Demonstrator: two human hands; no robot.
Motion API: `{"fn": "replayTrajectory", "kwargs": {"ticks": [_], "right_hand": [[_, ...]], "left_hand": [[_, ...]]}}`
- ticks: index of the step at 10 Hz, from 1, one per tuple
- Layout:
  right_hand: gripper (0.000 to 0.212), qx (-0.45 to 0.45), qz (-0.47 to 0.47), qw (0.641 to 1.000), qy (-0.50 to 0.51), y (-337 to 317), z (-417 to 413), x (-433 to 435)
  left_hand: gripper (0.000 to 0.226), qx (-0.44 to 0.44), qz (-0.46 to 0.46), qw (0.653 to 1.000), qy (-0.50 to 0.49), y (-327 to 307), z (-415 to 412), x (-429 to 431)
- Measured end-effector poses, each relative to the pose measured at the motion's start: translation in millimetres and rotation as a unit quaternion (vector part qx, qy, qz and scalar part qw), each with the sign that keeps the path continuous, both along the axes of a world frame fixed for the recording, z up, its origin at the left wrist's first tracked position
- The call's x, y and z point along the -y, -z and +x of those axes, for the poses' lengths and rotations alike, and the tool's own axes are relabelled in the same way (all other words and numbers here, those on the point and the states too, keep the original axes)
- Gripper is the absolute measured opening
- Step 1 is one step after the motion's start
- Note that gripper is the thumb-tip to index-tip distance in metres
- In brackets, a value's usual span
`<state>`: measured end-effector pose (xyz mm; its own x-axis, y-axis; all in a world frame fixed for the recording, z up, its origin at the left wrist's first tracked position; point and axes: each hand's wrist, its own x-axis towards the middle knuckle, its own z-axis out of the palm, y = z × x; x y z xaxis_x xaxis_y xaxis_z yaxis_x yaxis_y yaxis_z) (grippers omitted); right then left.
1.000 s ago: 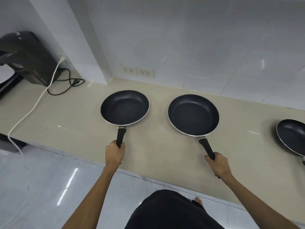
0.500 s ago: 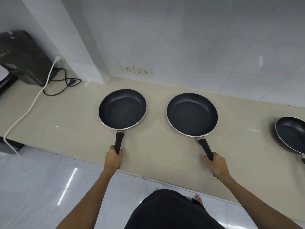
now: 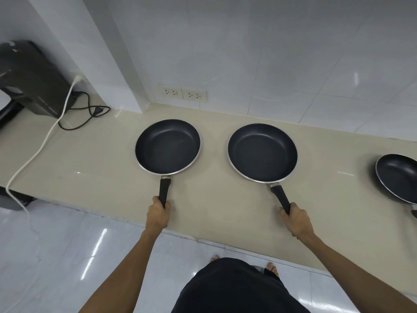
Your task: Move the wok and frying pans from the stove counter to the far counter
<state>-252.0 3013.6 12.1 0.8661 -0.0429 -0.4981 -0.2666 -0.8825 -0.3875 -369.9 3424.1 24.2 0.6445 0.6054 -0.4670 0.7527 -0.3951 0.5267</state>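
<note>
Two black frying pans rest side by side on the beige counter [image 3: 106, 168]. My left hand [image 3: 158, 215] is closed around the black handle of the left frying pan [image 3: 167, 147]. The right frying pan [image 3: 262, 152] is slightly larger, and my right hand [image 3: 296, 220] grips the end of its handle. A third black pan [image 3: 399, 177] sits at the counter's right edge, partly cut off by the frame.
A black appliance [image 3: 31, 80] stands at the far left with a white cable [image 3: 33, 154] trailing over the counter's front edge and a black cord [image 3: 88, 114] coiled beside it. Two wall sockets [image 3: 182, 93] sit behind the pans. White tiled wall runs along the back.
Both pans stay on the counter with my hands on their handles; only the camera view has shifted slightly.
</note>
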Motion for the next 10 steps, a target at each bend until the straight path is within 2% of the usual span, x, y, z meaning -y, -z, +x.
{"fn": "replayTrajectory", "kwargs": {"ticks": [7, 8, 9, 10], "right_hand": [[0.036, -0.002, 0.014, 1.0, 0.01, -7.2, -15.7, -25.6], [0.045, 0.014, -0.018, 1.0, -0.02, -13.8, -14.1, -21.6], [0.054, 0.049, -0.041, 0.997, -0.04, -13.3, -11.7, -14.4], [0.058, 0.105, -0.037, 0.992, -0.054, -17.3, -8.3, 0.1]], "left_hand": [[0.041, -0.035, 0.034, 0.998, 0.033, 2.0, -2.0, 6.8], [0.049, -0.044, 0.077, 0.994, 0.056, -4.9, -4.3, 10.6], [0.056, -0.051, 0.222, 0.969, 0.099, -9.9, -6.5, 14.9], [0.063, -0.01, 0.262, 0.954, 0.146, -17.3, -2.1, 28.4]]}}
